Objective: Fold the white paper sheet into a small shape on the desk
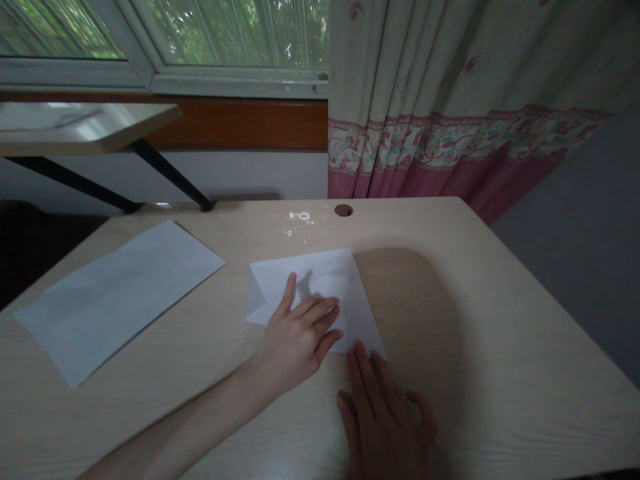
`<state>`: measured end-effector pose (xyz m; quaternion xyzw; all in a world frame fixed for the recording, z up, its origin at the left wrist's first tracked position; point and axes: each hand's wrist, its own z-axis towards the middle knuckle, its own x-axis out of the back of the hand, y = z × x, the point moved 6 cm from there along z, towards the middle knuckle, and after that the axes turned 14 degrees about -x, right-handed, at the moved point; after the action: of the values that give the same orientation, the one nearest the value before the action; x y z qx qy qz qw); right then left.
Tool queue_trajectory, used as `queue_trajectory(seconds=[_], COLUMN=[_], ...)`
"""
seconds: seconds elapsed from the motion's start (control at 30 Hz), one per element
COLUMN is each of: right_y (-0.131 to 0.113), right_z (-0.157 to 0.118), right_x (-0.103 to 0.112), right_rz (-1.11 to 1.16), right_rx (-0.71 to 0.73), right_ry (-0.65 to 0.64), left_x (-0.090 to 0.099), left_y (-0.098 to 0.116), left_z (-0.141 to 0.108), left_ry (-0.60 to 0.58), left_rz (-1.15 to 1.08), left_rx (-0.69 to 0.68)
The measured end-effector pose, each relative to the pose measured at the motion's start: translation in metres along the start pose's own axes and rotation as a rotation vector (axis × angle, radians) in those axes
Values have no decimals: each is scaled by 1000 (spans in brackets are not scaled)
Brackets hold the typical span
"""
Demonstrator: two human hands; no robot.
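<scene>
A folded sheet of white paper [330, 270] lies flat on the desk, with crease lines near its left end. Over its middle is my left hand [300, 333], fingers spread, resting on or just above the paper; which of the two I cannot tell. My right hand [387, 413] is in shadow at the paper's near right corner. Its fingertips touch the near edge, the fingers stretched out and nothing gripped in them. Part of the paper is hidden under my left hand.
A larger white sheet of paper [125, 293] lies at the left of the wooden desk [525, 333]. Behind it, a raised shelf [90, 127] stands on black legs. A round cable hole [343, 211] is near the back edge. A curtain [425, 133] hangs behind the desk.
</scene>
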<state>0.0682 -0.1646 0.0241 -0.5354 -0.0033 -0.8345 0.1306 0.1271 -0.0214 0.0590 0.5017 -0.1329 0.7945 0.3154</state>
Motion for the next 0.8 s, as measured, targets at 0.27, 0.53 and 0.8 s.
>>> queue_trajectory(seconds=[0.27, 0.53, 0.8], right_y=[16, 34, 53], right_z=[-7, -6, -11], right_x=[-4, -5, 7], right_rz=[79, 152, 133], right_rx=[48, 142, 148], right_ry=[-69, -123, -29], left_x=[0, -1, -2], left_y=[0, -1, -1], left_z=[1, 1, 1], left_ry=[-28, -60, -53], left_rz=[22, 6, 10], left_rx=[-7, -6, -12])
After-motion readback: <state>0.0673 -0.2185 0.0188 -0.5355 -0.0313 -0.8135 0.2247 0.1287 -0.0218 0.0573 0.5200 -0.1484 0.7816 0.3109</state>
